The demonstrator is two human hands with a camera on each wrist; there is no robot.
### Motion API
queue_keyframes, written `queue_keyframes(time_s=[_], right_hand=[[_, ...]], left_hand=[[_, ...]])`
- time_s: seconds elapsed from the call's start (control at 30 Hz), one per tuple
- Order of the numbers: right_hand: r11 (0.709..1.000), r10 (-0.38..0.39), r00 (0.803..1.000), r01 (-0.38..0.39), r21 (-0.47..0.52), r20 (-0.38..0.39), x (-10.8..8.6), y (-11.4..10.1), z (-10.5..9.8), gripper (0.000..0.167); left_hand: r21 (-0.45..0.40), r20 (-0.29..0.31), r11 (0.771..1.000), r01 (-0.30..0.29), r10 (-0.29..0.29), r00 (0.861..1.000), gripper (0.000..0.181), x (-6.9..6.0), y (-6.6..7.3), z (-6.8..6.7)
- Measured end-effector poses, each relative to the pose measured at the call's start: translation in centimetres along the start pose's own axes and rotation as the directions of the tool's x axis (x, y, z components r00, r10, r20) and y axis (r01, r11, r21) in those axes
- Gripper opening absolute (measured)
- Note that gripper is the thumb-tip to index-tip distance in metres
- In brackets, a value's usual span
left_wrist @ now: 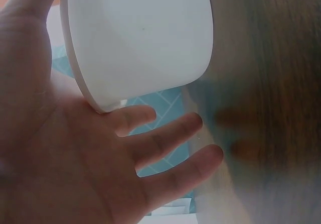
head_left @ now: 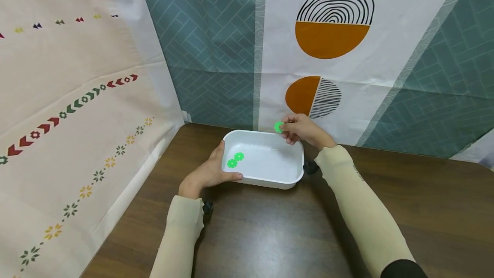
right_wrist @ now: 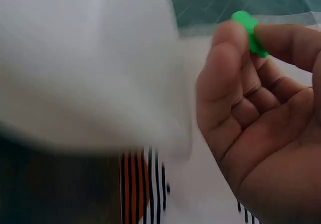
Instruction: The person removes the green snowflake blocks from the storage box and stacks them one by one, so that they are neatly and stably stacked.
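Note:
A white rectangular tub (head_left: 270, 179) stands on the table near the back wall. Two small green flower-shaped pieces (head_left: 235, 160) lie close together at its left end. My left hand (head_left: 210, 170) rests against that end, thumb along the near rim; in the left wrist view its other fingers (left_wrist: 170, 138) extend fairly straight beside the tub wall. Above the far right rim, my right hand (head_left: 302, 130) pinches another green flower-shaped piece (head_left: 278, 127) between thumb and fingertips. The right wrist view shows this green piece (right_wrist: 251, 33) edge-on, apart from the tub.
A dark brown wooden table (head_left: 254, 231) lies under the tub and both arms. Behind it hangs a patterned teal and white cloth (head_left: 216, 89), close to the tub's far side. A cream cloth (head_left: 77, 140) with coloured motifs borders the left.

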State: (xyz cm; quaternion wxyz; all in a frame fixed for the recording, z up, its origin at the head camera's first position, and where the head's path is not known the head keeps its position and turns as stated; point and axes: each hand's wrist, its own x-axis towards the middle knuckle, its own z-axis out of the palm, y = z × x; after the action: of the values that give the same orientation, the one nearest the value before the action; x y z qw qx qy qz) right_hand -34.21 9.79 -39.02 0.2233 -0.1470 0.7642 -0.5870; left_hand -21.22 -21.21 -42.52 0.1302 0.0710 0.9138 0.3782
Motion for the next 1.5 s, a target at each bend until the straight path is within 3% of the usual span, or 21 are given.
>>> queue_keyframes(time_s=[0.2,0.47,0.73,0.9,1.07,1.23,1.5], right_hand=[[0.999,-0.005,1.000,0.003,-0.046,-0.027,-1.7,1.4,-0.8,0.017],[0.998,-0.048,0.992,0.052,0.030,-0.120,-4.7,3.1,-1.9,0.012],[0.991,-0.051,0.973,0.077,0.110,-0.225,-9.1,5.5,-5.0,0.015],[0.993,-0.025,0.963,0.056,0.109,-0.268,-11.2,7.2,-6.7,0.016],[0.996,0.035,0.963,-0.011,0.091,-0.268,-12.0,7.7,-7.6,0.017],[0.997,0.038,0.957,-0.015,0.079,-0.288,-12.6,7.9,-8.5,0.017],[0.999,0.042,0.930,-0.035,0.027,-0.364,-12.5,8.5,-8.9,0.016]], left_hand=[[0.002,0.012,1.000,0.010,-0.010,1.000,0.131,0.0,-0.1,0.2],[0.015,0.017,1.000,0.019,-0.019,1.000,0.132,0.2,-0.1,0.4],[0.016,0.033,1.000,-0.006,0.005,0.999,0.132,0.4,0.3,0.4],[0.025,0.035,0.999,-0.026,0.025,0.999,0.132,0.3,0.1,0.1],[0.046,0.028,0.999,-0.025,0.024,0.999,0.131,0.1,-0.2,-0.2],[0.060,0.031,0.998,-0.012,0.010,0.999,0.131,0.3,-0.2,-0.2],[0.057,0.033,0.998,-0.033,0.031,0.999,0.131,0.4,-0.2,-0.2]])
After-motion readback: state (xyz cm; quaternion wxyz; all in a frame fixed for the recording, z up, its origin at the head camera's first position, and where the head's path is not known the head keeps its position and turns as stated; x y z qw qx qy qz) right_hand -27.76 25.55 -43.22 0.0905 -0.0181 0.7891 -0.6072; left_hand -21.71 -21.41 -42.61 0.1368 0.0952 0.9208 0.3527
